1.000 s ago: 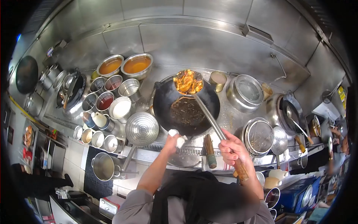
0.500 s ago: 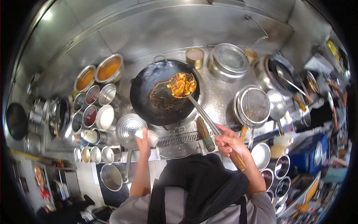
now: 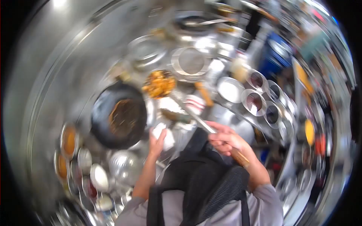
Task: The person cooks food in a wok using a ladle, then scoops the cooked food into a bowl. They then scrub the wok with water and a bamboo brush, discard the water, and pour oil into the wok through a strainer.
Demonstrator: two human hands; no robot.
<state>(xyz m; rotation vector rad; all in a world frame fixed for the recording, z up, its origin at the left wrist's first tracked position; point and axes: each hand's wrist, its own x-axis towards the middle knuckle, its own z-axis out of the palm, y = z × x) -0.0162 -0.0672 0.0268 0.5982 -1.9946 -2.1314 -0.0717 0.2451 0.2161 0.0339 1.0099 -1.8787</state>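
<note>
My right hand (image 3: 225,140) is closed round the handle of a long metal ladle (image 3: 196,117) with a wooden end. Its bowl is heaped with browned, saucy chunks of food (image 3: 160,83), held off to the right of the black wok (image 3: 102,113). Some brown residue lies in the bottom of the wok. In my left hand (image 3: 155,145) is a folded white cloth (image 3: 164,136), gripped near the wok's right edge. Motion blur smears most of the view.
A perforated strainer (image 3: 124,165) lies below the wok. Seasoning bowls, one with white contents (image 3: 99,177), stand at lower left. On the right are a round mesh sieve (image 3: 191,61), a white-filled bowl (image 3: 230,90) and several metal pots. A blue bin (image 3: 274,54) stands beyond.
My view has swung to the right, so the wok now appears further left and turned. The loaded ladle has moved away from over the wok. Both hands keep their holds.
</note>
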